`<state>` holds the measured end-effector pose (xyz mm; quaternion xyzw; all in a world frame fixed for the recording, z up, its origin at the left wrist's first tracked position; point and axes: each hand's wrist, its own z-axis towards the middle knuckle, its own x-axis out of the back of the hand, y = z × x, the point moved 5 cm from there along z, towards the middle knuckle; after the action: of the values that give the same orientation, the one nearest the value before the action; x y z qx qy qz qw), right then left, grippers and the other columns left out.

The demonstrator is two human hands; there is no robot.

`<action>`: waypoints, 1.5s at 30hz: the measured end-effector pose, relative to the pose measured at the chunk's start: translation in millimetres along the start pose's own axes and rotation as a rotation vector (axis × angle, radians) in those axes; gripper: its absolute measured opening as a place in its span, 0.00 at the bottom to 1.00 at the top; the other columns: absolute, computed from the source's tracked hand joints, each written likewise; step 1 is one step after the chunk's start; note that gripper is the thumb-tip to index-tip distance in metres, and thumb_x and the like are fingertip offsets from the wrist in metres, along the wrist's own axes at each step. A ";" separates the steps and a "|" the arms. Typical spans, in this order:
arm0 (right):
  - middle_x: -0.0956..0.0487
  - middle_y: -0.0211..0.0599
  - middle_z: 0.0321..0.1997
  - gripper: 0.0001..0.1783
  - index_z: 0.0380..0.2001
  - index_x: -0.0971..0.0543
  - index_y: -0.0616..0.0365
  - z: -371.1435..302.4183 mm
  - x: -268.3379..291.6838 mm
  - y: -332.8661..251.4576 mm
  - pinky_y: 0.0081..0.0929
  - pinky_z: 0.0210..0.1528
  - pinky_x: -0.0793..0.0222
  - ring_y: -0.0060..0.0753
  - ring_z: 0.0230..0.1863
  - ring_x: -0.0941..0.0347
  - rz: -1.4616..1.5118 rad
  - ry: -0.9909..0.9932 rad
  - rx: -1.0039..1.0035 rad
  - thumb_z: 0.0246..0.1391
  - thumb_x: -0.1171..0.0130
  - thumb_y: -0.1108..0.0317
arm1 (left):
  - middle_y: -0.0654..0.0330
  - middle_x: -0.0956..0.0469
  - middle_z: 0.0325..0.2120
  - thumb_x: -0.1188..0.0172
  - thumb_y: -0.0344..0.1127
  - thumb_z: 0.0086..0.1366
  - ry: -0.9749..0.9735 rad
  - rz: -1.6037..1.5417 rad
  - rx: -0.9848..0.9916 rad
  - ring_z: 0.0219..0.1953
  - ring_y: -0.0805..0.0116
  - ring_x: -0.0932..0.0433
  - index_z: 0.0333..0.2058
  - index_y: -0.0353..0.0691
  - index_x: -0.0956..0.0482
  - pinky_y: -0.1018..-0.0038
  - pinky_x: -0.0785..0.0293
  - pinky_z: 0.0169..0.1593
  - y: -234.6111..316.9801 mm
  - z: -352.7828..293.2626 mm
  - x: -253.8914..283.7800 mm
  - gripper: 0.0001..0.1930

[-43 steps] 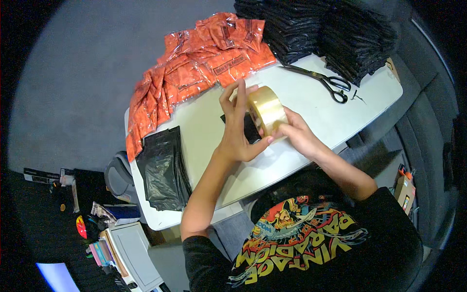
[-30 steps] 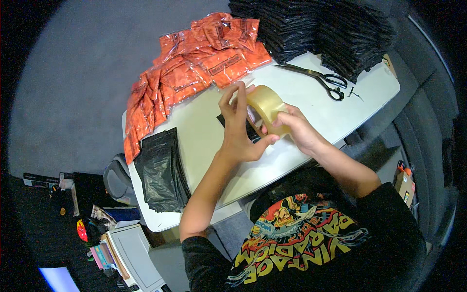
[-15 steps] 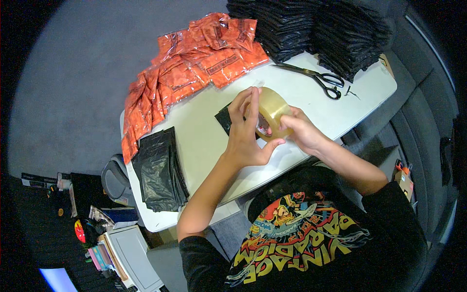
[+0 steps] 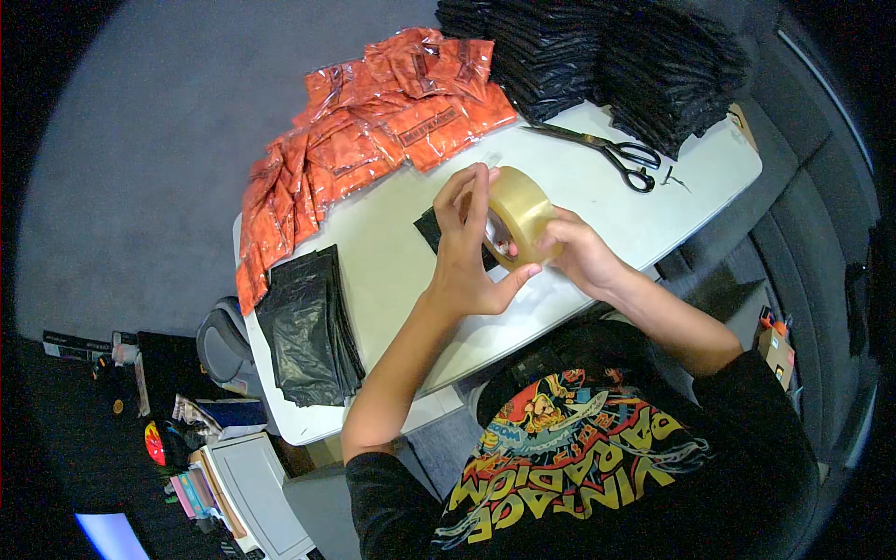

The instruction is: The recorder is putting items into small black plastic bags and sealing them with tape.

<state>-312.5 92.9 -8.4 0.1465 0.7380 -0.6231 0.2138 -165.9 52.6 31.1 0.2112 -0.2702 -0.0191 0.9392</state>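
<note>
A wide roll of clear yellowish packing tape (image 4: pixel 530 207) is held up over the middle of the white table (image 4: pixel 387 271). My left hand (image 4: pixel 459 257) spans its left side, fingertips at the upper rim and thumb at the lower edge. On the opposite side my right hand (image 4: pixel 585 254) grips the roll, with its fingers partly hidden. Beneath and behind my left hand lies a small black folded piece (image 4: pixel 429 229), mostly covered from sight. Black-handled scissors (image 4: pixel 602 147) lie half open beyond my right hand.
Orange packets in clear plastic (image 4: pixel 373 131) spread along the far left edge. Tall stacks of black plastic bags (image 4: pixel 597 65) stand at the back right. Another black bag pile (image 4: pixel 308 327) sits at the left end. A grey chair (image 4: pixel 224 341) is beside the table.
The tape roll has turned slightly between my hands, and my left thumb has shifted a little left along its lower edge. Both hands keep their hold; nothing else has visibly moved.
</note>
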 end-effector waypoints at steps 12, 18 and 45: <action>0.17 0.34 0.39 0.22 0.52 0.22 0.62 4.9 5.0 6.5 0.23 0.47 0.26 0.25 0.40 0.21 -0.106 0.014 0.043 0.54 0.45 0.66 | 0.41 0.48 0.68 0.19 0.49 0.47 -0.043 0.070 -0.014 0.70 0.43 0.39 0.76 0.29 0.53 0.49 0.39 0.71 0.2 -1.6 -2.5 0.66; 0.16 0.34 0.39 0.24 0.54 0.22 0.62 2.6 1.8 4.8 0.22 0.46 0.26 0.24 0.40 0.20 -0.179 0.044 0.082 0.54 0.46 0.68 | 0.42 0.48 0.68 0.19 0.50 0.48 -0.028 0.001 -0.002 0.69 0.43 0.35 0.76 0.29 0.53 0.49 0.38 0.71 -3.8 -2.8 -2.9 0.65; 0.17 0.34 0.43 0.25 0.56 0.23 0.63 8.2 2.1 6.5 0.24 0.50 0.26 0.24 0.43 0.20 -0.132 0.038 0.001 0.56 0.41 0.65 | 0.42 0.50 0.68 0.22 0.50 0.50 -0.023 0.025 0.052 0.68 0.42 0.34 0.76 0.30 0.55 0.49 0.39 0.71 -10.0 -3.1 0.5 0.65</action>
<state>-310.1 85.9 -16.2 0.1096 0.7498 -0.6332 0.1580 -163.1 44.5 24.9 0.2320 -0.2842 -0.0027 0.9303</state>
